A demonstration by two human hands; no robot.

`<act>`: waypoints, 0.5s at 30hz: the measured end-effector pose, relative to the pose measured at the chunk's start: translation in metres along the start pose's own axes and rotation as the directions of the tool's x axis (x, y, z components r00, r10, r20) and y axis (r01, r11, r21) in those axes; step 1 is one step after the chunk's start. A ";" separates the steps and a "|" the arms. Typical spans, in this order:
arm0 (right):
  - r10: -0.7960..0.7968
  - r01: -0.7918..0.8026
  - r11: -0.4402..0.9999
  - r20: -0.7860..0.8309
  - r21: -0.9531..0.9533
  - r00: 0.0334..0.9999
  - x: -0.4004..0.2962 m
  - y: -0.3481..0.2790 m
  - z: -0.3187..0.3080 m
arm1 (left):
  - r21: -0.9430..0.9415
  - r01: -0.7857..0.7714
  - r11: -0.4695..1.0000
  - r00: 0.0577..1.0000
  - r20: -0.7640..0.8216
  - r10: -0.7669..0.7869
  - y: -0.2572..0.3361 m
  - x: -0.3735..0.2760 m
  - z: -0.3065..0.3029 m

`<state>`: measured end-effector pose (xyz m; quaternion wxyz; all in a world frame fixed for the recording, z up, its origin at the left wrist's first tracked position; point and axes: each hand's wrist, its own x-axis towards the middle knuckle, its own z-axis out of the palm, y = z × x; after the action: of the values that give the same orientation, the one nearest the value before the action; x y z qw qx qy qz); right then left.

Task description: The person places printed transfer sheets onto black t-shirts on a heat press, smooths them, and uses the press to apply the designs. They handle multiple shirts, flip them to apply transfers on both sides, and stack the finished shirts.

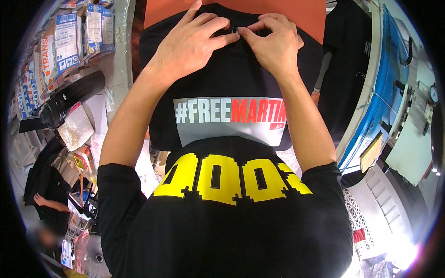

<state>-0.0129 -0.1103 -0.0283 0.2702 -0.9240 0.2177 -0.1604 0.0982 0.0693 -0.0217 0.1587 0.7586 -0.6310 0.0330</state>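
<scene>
A black T-shirt (222,76) lies spread on an orange-red board (295,8), its neckline at the far end. Across its lower part is a transfer film (229,132) with white and red lettering. My left hand (193,43) rests at the left of the collar, index finger and thumb reaching to a small film piece (236,30) at the neck. From the right, my right hand (274,38) has thumb and fingers bent at that same piece, the thumb touching its edge. Whether either hand pinches the film or cloth is hard to tell.
Cartons (66,41) are stacked at the left, above a black roll (80,87). Another black garment (347,69) lies to the right, beside a blue-topped table (382,104) with a yellow sponge (371,152). A person (52,198) and a fan (92,255) are at lower left.
</scene>
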 end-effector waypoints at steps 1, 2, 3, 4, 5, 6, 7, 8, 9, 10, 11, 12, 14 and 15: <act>0.003 -0.003 1.000 0.004 -0.003 1.000 0.000 0.000 -0.001 | 0.000 0.000 1.000 1.000 -0.004 0.000 0.000 0.000 0.000; -0.032 0.032 0.999 -0.009 0.020 0.999 0.000 0.003 0.000 | 0.000 0.001 1.000 1.000 -0.008 -0.001 0.000 0.000 0.000; -0.067 0.068 0.997 -0.023 0.042 0.997 -0.001 0.010 0.000 | -0.012 0.003 1.000 1.000 -0.017 -0.003 0.001 0.001 -0.001; -0.102 0.104 0.993 -0.038 0.064 0.994 -0.003 0.016 0.000 | -0.025 0.005 1.000 1.000 -0.027 -0.006 0.003 0.002 -0.003; -0.164 0.166 0.986 -0.050 0.033 0.985 -0.005 0.019 -0.002 | -0.038 0.007 0.999 0.999 -0.036 -0.009 0.004 0.003 -0.004; -0.225 0.226 0.974 -0.058 0.003 0.973 -0.009 0.023 -0.004 | -0.038 0.011 0.999 0.999 -0.038 -0.012 0.005 0.002 -0.003; -0.285 0.284 0.958 -0.065 -0.028 0.956 -0.012 0.024 -0.006 | -0.037 0.014 0.999 0.999 -0.040 -0.015 0.005 0.002 -0.003; -0.297 0.296 0.955 -0.055 -0.019 0.953 -0.014 0.023 -0.008 | -0.036 0.017 0.999 0.999 -0.041 -0.019 0.005 0.002 -0.002; -0.318 0.317 0.948 -0.058 -0.034 0.946 -0.015 0.022 -0.009 | -0.037 0.023 0.999 0.999 -0.046 -0.025 0.006 0.002 -0.001; -0.340 0.337 0.940 -0.060 -0.049 0.938 -0.016 0.021 -0.010 | -0.037 0.030 0.999 0.998 -0.050 -0.031 0.006 0.001 0.000; -0.362 0.358 0.932 -0.062 -0.064 0.930 -0.016 0.021 -0.010 | -0.037 0.036 0.999 0.998 -0.054 -0.038 0.007 0.000 0.001; -0.374 0.371 0.927 -0.054 -0.050 0.926 -0.016 0.019 -0.011 | -0.040 0.035 0.999 0.998 -0.055 -0.037 0.006 0.001 0.000; -0.398 0.398 0.917 -0.038 -0.021 0.917 -0.017 0.016 -0.012 | -0.046 0.033 0.998 0.998 -0.056 -0.036 0.007 0.003 -0.001; -0.400 0.399 0.917 -0.031 -0.018 0.916 -0.016 0.015 -0.011 | -0.045 0.040 0.998 0.998 -0.055 -0.043 0.007 0.003 -0.001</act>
<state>-0.0359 -0.1181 -0.0311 0.2227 -0.9477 0.0300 -0.2269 0.0920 0.0659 -0.0183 0.1934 0.7666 -0.6111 0.0370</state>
